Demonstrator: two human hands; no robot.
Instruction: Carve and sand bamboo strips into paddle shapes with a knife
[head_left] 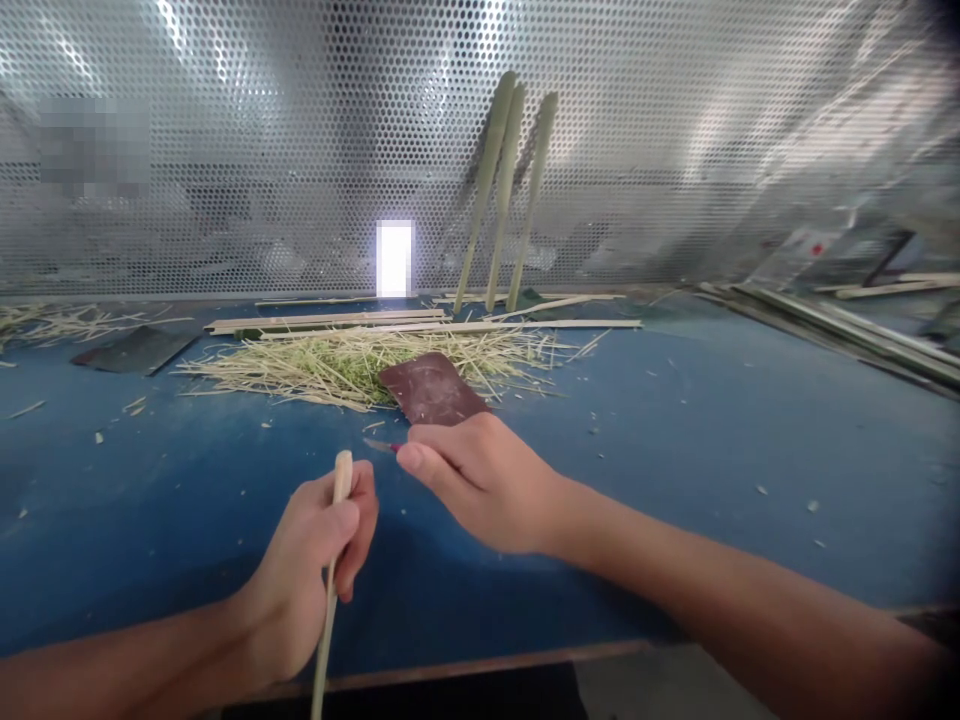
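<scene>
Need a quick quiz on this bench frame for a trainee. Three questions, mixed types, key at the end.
1. Which hand holds the small blade?
2. The left hand grips: A) a dark sheet, B) a pale stick, C) a bundle of shavings.
3. How many paddle-shaped pieces stand tilted against the perforated panel?

Key:
1. The right hand.
2. B.
3. Three.
</scene>
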